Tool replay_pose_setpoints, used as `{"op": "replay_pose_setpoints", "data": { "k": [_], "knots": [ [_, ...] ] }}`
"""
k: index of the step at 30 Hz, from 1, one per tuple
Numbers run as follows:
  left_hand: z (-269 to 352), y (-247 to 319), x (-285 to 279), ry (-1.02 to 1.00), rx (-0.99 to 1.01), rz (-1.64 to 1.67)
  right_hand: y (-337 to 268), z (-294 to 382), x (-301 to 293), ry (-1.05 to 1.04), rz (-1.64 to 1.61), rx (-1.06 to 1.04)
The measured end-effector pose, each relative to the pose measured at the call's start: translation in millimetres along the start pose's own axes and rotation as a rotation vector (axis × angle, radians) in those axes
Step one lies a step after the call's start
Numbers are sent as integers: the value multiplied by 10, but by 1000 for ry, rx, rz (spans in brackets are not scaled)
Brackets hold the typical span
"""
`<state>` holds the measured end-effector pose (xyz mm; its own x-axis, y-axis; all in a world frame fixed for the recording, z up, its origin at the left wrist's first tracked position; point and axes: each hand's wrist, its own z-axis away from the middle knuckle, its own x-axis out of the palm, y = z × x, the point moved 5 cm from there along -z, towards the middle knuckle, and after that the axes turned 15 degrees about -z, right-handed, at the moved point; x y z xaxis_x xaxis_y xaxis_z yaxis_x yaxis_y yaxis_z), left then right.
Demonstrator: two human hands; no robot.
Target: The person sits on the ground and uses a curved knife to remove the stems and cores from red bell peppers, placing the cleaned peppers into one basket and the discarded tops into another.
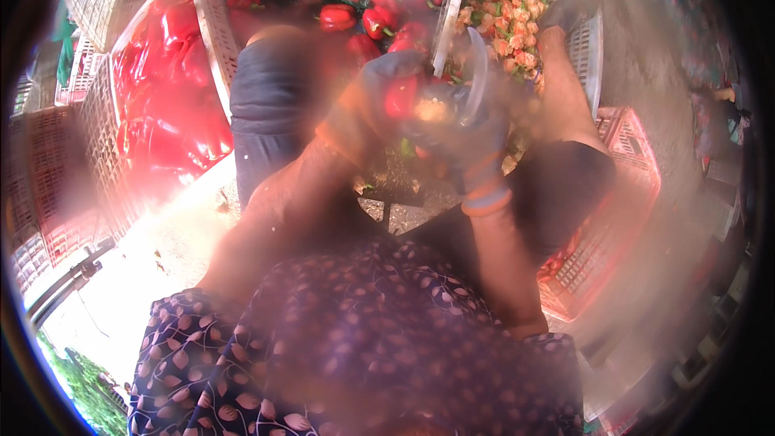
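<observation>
My left hand (378, 88), in a grey and orange work glove, grips a red bell pepper (401, 97) in front of my knees. Against it, my gloved right hand (469, 139) is closed around a knife whose curved blade (478, 69) points up and away from me. A pale seed core (431, 111) shows between the two hands; blur hides which hand bears it. Just beyond the hands, whole red bell peppers (336, 17) lie in a crate. Cut-out pepper cores (514, 24) are heaped to the right of them.
At the left stands a crate (212, 36) beside a plastic-lined load of red peppers (175, 91). A white crate (590, 66) holds the cores, with my right foot at its rim. A pink crate (629, 194) is beside my right thigh. Stacked crates (54, 163) stand far left.
</observation>
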<state>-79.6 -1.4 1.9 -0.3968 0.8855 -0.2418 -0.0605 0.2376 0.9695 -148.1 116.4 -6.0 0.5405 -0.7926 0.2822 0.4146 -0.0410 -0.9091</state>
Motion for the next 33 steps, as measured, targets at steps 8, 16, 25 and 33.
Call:
{"op": "replay_pose_setpoints", "data": {
  "k": [8,16,25,33],
  "knots": [
    [-105,-536,-190,227,-281,13,140,-252,221,-27,166,-90],
    [-9,16,-104,-18,67,-76,-420,129,311,-263,265,-274],
    [39,432,-519,390,375,-735,-441,154,-305,27,405,-482],
    [65,797,-2181,423,356,-545,101,-306,-423,231,522,53]
  ]
}}
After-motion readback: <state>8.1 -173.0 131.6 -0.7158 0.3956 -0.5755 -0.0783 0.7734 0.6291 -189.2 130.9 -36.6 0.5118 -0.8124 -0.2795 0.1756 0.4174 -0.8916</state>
